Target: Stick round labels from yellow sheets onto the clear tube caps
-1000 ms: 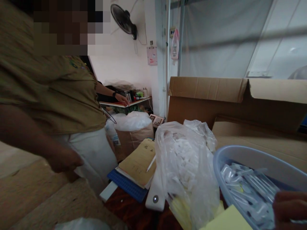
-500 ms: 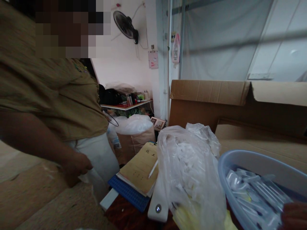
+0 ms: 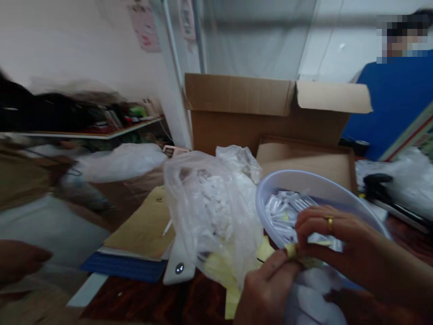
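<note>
My left hand (image 3: 270,289) is closed at the lower right, its fingers pinching a small yellow piece (image 3: 291,251). Just beside it, my right hand (image 3: 328,234), with a gold ring on one finger, has its fingertips closed at the same yellow piece. Both hands are in front of a pale blue basin (image 3: 270,230) that holds clear plastic parts (image 3: 284,212). Beneath the hands is a clear bag with round white items (image 3: 318,293), partly hidden. A large clear plastic bag of small white pieces (image 3: 216,203) lies left of the basin.
Left of the bag are a brown notebook (image 3: 142,230), a white pen (image 3: 167,227) and a blue mat (image 3: 125,267). An open cardboard box (image 3: 237,126) stands behind. One person in blue (image 3: 395,95) is at the back right; another person's hand (image 3: 23,259) shows at left.
The view has turned right and down. Both my hands now show together at the yellow piece; before, only part of a hand showed at the right edge. A person in blue has come into view.
</note>
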Action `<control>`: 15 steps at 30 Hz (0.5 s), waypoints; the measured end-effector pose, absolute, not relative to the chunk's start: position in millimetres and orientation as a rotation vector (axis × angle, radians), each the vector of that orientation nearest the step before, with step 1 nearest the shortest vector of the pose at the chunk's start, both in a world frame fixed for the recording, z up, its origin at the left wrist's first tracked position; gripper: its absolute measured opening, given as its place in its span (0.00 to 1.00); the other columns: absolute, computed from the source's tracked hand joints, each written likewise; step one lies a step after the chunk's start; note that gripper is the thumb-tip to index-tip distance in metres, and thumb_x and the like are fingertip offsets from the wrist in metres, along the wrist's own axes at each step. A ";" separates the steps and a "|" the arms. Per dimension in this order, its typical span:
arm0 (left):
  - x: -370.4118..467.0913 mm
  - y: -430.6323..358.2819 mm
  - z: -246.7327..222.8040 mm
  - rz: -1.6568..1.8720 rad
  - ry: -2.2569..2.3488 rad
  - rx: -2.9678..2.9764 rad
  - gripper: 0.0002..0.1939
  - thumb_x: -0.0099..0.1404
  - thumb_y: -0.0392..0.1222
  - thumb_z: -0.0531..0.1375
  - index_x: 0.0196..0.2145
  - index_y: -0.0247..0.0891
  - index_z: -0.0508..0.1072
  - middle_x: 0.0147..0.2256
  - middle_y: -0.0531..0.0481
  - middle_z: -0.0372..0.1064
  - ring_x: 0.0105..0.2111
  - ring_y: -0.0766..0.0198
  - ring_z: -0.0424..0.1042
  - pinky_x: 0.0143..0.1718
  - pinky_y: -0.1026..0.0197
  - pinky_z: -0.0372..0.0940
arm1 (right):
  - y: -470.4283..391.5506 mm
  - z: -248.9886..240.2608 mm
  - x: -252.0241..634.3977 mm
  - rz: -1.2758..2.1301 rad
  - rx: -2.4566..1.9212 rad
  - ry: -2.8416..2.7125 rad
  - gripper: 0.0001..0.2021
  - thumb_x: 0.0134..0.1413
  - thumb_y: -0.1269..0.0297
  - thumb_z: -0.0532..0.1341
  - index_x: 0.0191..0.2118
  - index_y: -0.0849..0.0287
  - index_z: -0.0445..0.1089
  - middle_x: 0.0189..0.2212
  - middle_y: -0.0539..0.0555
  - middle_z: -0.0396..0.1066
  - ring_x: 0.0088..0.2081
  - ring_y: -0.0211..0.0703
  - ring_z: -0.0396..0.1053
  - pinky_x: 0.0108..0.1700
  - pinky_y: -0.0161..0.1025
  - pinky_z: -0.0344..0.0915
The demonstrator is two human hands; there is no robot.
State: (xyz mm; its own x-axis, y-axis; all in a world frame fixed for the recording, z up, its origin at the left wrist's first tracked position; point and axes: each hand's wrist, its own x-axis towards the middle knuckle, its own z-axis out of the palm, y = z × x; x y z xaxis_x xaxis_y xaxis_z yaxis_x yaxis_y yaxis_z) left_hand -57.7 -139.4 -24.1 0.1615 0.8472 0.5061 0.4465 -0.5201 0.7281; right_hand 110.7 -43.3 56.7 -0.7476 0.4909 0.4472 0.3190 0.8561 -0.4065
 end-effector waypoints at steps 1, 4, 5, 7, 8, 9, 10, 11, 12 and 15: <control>-57.5 -136.3 -28.2 1.423 1.210 2.029 0.12 0.67 0.33 0.57 0.47 0.40 0.74 0.42 0.47 0.74 0.40 0.65 0.76 0.41 0.71 0.72 | -43.5 57.8 110.6 0.433 -0.613 -2.494 0.04 0.56 0.71 0.64 0.34 0.54 0.70 0.34 0.48 0.73 0.38 0.37 0.71 0.41 0.34 0.68; -56.5 -130.2 -34.6 1.552 1.158 2.000 0.12 0.68 0.37 0.57 0.48 0.37 0.74 0.44 0.44 0.74 0.43 0.63 0.76 0.42 0.69 0.73 | -46.1 56.8 113.1 0.509 -0.678 -2.470 0.05 0.59 0.73 0.62 0.33 0.56 0.69 0.33 0.47 0.71 0.39 0.36 0.69 0.46 0.36 0.63; -56.1 -129.4 -34.1 1.538 1.165 2.012 0.12 0.68 0.36 0.56 0.47 0.37 0.74 0.45 0.44 0.74 0.44 0.63 0.76 0.43 0.69 0.73 | -47.5 56.5 114.4 0.529 -0.690 -2.448 0.04 0.59 0.72 0.63 0.34 0.56 0.69 0.34 0.47 0.71 0.40 0.36 0.68 0.47 0.37 0.61; -55.1 -128.9 -30.3 1.467 1.218 2.067 0.14 0.69 0.33 0.53 0.46 0.40 0.75 0.45 0.48 0.75 0.43 0.66 0.77 0.42 0.72 0.72 | -49.5 56.6 117.3 0.550 -0.683 -2.424 0.03 0.59 0.71 0.63 0.36 0.56 0.70 0.35 0.47 0.72 0.41 0.36 0.68 0.48 0.38 0.59; -54.5 -128.9 -27.9 1.430 1.255 2.102 0.15 0.69 0.32 0.52 0.46 0.41 0.75 0.43 0.50 0.76 0.40 0.67 0.78 0.40 0.74 0.72 | -49.6 56.9 118.8 0.552 -0.662 -2.426 0.02 0.59 0.71 0.63 0.36 0.56 0.71 0.35 0.46 0.72 0.41 0.36 0.68 0.48 0.38 0.59; -53.7 -128.9 -25.9 1.405 1.292 2.149 0.16 0.68 0.31 0.52 0.46 0.42 0.76 0.41 0.51 0.77 0.38 0.68 0.78 0.37 0.75 0.72 | -49.0 57.4 120.3 0.552 -0.634 -2.430 0.03 0.59 0.71 0.63 0.36 0.57 0.71 0.35 0.46 0.72 0.40 0.36 0.68 0.48 0.38 0.59; -52.8 -128.8 -25.0 1.395 1.325 2.207 0.16 0.68 0.31 0.52 0.46 0.43 0.76 0.39 0.52 0.77 0.36 0.69 0.78 0.36 0.76 0.72 | -48.0 58.0 121.9 0.552 -0.616 -2.432 0.03 0.59 0.72 0.64 0.35 0.57 0.72 0.34 0.46 0.73 0.39 0.36 0.69 0.47 0.38 0.58; -51.5 -128.6 -25.5 1.398 1.348 2.276 0.16 0.68 0.32 0.52 0.47 0.42 0.76 0.39 0.52 0.77 0.36 0.68 0.78 0.36 0.75 0.72 | -46.7 58.7 123.4 0.551 -0.610 -2.429 0.04 0.58 0.73 0.64 0.34 0.57 0.72 0.33 0.46 0.73 0.39 0.36 0.69 0.47 0.38 0.58; -50.0 -128.1 -27.5 1.428 1.373 2.352 0.16 0.68 0.33 0.51 0.47 0.41 0.76 0.39 0.51 0.78 0.37 0.67 0.78 0.37 0.75 0.72 | -45.5 59.7 124.9 0.555 -0.621 -2.423 0.05 0.57 0.74 0.65 0.33 0.57 0.72 0.32 0.46 0.73 0.38 0.35 0.69 0.47 0.38 0.58; -43.8 -125.8 -39.6 1.572 1.461 2.542 0.18 0.71 0.34 0.47 0.46 0.39 0.77 0.41 0.48 0.78 0.39 0.67 0.79 0.41 0.73 0.72 | -43.5 63.8 130.2 0.609 -0.718 -2.413 0.06 0.53 0.76 0.67 0.30 0.58 0.73 0.30 0.44 0.73 0.37 0.35 0.69 0.47 0.38 0.58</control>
State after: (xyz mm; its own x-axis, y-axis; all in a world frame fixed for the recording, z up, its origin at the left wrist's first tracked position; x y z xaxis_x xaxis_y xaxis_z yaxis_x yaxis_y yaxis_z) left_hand -43.8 -125.8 -39.6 0.1748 0.5783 0.7968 0.7526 -0.6003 0.2705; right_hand 130.2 -43.5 63.8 -0.7095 0.6014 0.3673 0.3550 0.7552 -0.5510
